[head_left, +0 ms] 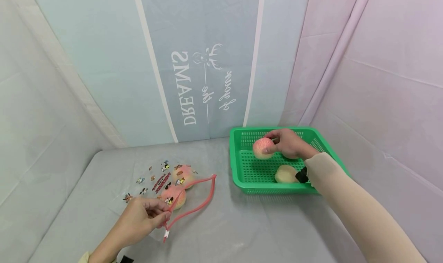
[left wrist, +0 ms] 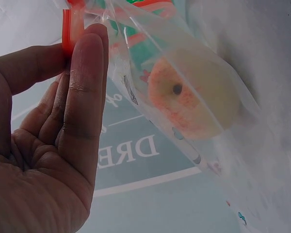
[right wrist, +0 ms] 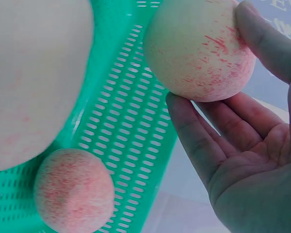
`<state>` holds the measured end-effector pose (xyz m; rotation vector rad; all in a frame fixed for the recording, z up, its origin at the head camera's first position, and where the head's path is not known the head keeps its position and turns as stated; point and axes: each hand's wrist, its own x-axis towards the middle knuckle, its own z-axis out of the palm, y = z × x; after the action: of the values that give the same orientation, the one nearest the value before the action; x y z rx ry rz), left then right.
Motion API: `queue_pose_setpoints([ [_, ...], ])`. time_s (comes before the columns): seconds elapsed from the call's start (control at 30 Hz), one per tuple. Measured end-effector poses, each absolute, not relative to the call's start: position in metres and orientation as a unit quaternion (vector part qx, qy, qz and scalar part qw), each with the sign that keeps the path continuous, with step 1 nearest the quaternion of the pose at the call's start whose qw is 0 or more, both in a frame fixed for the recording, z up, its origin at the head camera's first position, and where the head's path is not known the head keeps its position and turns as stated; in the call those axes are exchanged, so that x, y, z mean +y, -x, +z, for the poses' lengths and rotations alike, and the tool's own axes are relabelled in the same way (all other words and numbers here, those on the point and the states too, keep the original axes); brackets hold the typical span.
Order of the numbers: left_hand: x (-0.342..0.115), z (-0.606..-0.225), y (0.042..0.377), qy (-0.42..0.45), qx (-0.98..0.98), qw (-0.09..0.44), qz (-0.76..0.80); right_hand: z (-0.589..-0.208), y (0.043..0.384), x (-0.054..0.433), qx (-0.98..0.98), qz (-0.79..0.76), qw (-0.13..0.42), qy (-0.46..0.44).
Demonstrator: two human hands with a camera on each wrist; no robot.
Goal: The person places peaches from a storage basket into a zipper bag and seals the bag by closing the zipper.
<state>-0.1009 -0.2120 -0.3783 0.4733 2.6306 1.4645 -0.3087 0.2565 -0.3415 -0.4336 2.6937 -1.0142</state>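
My left hand pinches the red edging of a clear zip bag printed with cartoon figures. Its mouth gapes toward the right. Two pink and yellow peaches lie inside the bag; one peach shows through the plastic in the left wrist view. Over the green basket, my right hand holds another peach between thumb and fingers. Below that hand, a pale peach sits in the basket, and a further peach is mostly hidden by the hand in the head view.
The basket stands at the right of a grey-covered table. Behind it hangs a pale blue cloth with mirrored lettering. A pinkish cloth wall rises close on the right, and a whitish one on the left.
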Motion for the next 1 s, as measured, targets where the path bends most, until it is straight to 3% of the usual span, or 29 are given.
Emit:
queue_pose_setpoints([
  [1.0, -0.212, -0.377, 0.1, -0.153, 0.864, 0.051, 0.478, -0.304, 0.269, 0.228, 0.896, -0.417, 0.088, 0.124],
])
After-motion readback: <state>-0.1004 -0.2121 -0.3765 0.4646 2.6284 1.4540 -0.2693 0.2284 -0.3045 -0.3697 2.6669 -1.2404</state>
